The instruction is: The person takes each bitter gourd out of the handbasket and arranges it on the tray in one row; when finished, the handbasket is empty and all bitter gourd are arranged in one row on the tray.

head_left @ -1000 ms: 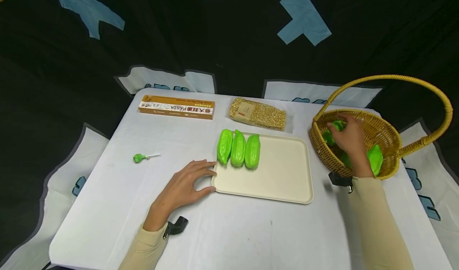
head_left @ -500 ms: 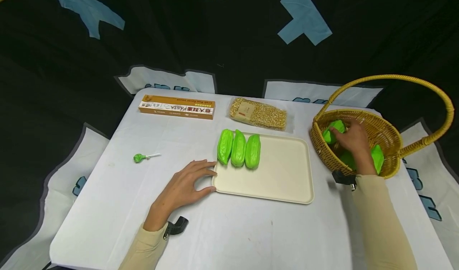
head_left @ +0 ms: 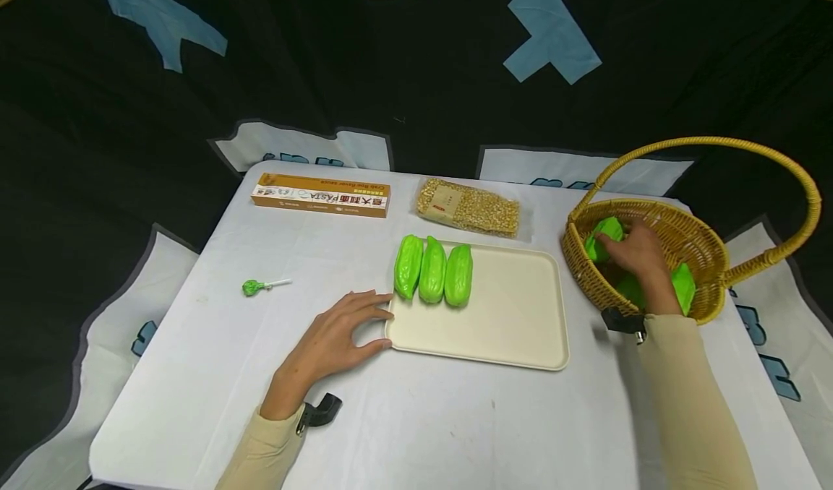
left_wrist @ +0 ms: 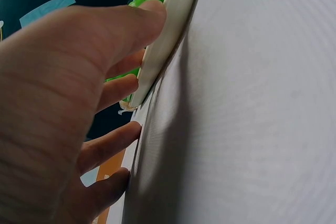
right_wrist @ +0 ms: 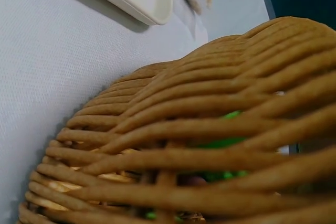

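Observation:
Inside the wicker basket point(head_left: 586, 291) at the right, my right hand point(head_left: 641, 255) grips a bright green, ridged star fruit point(head_left: 604, 238), thumb lying on its near side. Another green star fruit point(head_left: 683, 288) shows beside my wrist, and part of one more is beneath the forearm. The right wrist view mostly shows the basket's weave, with green glimpsed through its gaps. My left hand point(head_left: 338, 334) rests at the left edge of the cream tray point(head_left: 514, 309), thumb and fingertips touching the rim, fingers spread. Three green star fruits point(head_left: 432, 269) lie side by side at the tray's left end.
A pasta box point(head_left: 321, 195) lies at the back left of the white-covered table, and a clear bag of yellow grains point(head_left: 484, 212) lies behind the tray. A green-wrapped lollipop point(head_left: 252, 287) is at the left. The basket's tall handle point(head_left: 709, 141) arches over its opening.
My right hand has shifted slightly right and toward me inside the basket, and more of the green star fruit in its grip now shows. My left hand stays at the tray.

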Available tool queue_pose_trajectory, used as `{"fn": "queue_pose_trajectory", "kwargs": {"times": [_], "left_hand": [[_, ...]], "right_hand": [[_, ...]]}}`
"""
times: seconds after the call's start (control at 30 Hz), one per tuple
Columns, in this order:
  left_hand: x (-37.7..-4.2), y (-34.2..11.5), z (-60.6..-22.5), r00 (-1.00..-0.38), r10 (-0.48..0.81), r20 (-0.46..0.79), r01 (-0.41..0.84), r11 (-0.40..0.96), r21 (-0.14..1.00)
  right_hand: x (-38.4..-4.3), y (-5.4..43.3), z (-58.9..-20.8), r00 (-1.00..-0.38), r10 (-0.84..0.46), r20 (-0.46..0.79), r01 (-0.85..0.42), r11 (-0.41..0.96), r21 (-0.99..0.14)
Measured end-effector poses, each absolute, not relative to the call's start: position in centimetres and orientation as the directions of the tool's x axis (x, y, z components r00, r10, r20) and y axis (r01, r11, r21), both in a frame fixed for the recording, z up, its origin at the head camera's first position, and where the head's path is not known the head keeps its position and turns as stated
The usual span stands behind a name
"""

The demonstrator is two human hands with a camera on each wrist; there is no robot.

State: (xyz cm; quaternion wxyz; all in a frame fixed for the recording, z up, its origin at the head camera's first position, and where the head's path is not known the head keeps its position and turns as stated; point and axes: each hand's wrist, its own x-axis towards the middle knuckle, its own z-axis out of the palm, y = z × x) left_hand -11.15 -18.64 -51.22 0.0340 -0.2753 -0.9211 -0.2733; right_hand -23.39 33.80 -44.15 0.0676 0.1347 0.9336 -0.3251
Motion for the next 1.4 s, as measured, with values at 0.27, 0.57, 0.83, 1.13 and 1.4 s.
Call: {"fn": "queue_pose_trajectory", "kwargs": {"times": [0.27,0.57,0.83,1.13,1.4], "left_hand": [[-11.1,-18.6,-51.3,-0.85,0.487,0.203,0.519,0.704,0.484],[-11.3,-18.6,-51.1,-0.849,0.49,0.196,0.519,0.706,0.482],[-11.3,-18.6,-51.1,-0.85,0.49,0.195,0.517,0.704,0.487],[-11.2,-18.7,-51.1,-0.851,0.488,0.197,0.516,0.704,0.488],[-11.2,-18.6,-51.1,-0.85,0.486,0.202,0.518,0.703,0.487]], "right_hand": [[-23.1,34.0,-44.2,-0.955,0.232,-0.185,0.297,0.741,-0.603],[-22.0,34.0,-43.5,-0.976,0.21,-0.051,0.195,0.755,-0.626],[-20.9,33.9,-43.1,-0.976,0.217,-0.002,0.17,0.761,-0.626],[-19.5,32.8,-42.4,-0.967,0.247,0.059,0.144,0.727,-0.671],[-18.2,31.6,-41.3,-0.954,0.28,0.108,0.136,0.724,-0.676]]}}
